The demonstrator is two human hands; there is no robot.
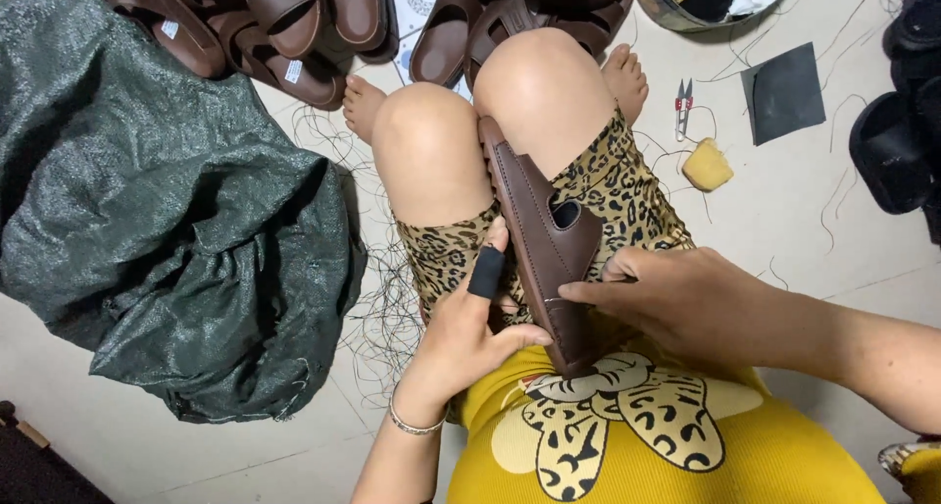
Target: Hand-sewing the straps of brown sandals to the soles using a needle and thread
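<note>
A brown leather sandal [537, 231] stands on edge between my knees, sole to the left, strap with an oval hole to the right. My left hand [469, 327] grips its near end, thumb across the sole edge, and a black sleeve covers the index finger. My right hand [676, 303] reaches in from the right and pinches at the sole's edge, where a thin pale thread or needle shows. What exactly the fingers pinch is too small to tell.
Several brown sandals [284, 24] lie piled beyond my feet. A dark green woven sack [147, 210] fills the left. On the floor at right lie small red-handled snips [683, 102], a yellow lump [707, 166], a black sheet [784, 92] and loose black threads.
</note>
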